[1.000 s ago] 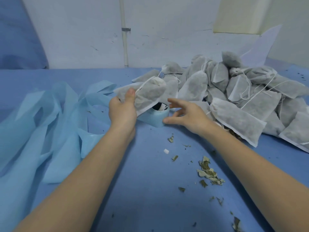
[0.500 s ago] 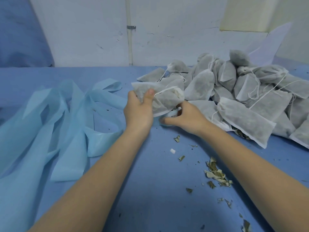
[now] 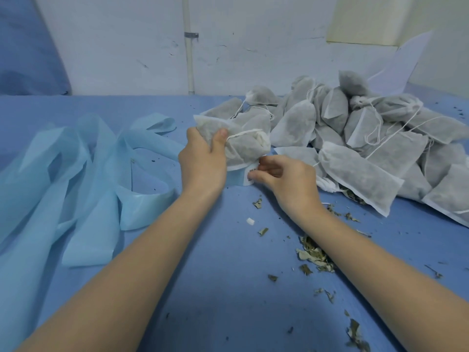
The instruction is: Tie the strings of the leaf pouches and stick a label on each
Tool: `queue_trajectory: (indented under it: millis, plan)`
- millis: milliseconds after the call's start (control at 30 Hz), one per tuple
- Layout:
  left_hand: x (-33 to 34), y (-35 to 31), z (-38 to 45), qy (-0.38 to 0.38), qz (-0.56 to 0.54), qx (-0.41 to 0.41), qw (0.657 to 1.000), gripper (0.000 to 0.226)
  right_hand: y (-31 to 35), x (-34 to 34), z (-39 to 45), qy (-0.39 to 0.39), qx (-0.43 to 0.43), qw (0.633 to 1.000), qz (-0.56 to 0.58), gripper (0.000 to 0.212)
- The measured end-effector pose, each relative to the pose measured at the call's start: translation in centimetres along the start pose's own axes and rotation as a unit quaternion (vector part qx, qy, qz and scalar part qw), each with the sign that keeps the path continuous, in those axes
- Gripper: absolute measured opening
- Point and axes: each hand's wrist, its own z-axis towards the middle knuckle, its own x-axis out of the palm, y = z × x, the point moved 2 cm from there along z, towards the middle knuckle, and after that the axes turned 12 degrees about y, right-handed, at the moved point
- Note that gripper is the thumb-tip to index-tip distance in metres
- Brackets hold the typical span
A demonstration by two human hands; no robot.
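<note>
Two bare hands of yours meet near the middle of a blue-covered desk (image 3: 215, 288), seen from above and behind. Your left hand (image 3: 203, 158) grips one leaf pouch (image 3: 243, 146), a white mesh bag stuffed with dried leaves, held just above the desk; the thumb lies across its top and the other fingers curl underneath, out of sight. A white string (image 3: 243, 133) is wrapped around the pouch close to the thumb tip.

Directly beneath the pouch sits a pale blue label roll (image 3: 236, 177). Your right hand (image 3: 284, 176) is at its right side, thumb and forefinger pressed together and pinching a small white label (image 3: 250, 175) with dark print, right at the roll's edge. Whether the label is free of the roll cannot be told.

Behind and to the right of your hands lies a large pile of pouches (image 3: 355, 138), heaped on one another, many with loose white strings trailing. The nearest one (image 3: 360, 176) lies flat, just beside your right wrist.

On the left, long strips of light blue backing tape (image 3: 83, 179) loop and sprawl across the desk. Crumbled leaf bits (image 3: 314, 255) are scattered near your right forearm, and one small white scrap (image 3: 250, 221) lies between your arms. A white wall (image 3: 253, 41) with a thin vertical pipe (image 3: 189, 59) stands behind the desk.
</note>
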Motion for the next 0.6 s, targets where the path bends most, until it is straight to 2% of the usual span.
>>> queue_trajectory:
  millis: [333, 433, 600]
  plan:
    - [0.2, -0.12, -0.26, 0.002, 0.014, 0.011, 1.0, 0.027, -0.22, -0.41, 0.42, -0.026, 0.015, 1.0, -0.002, 0.014]
    - [0.25, -0.18, -0.34, -0.002, 0.014, 0.009, 1.0, 0.027, -0.07, -0.29, 0.29, -0.032, 0.011, 0.999, -0.002, 0.018]
    - [0.36, -0.27, -0.41, -0.007, 0.009, 0.008, 1.0, 0.027, 0.55, 0.04, -0.39, -0.02, -0.011, 0.997, -0.075, 0.015]
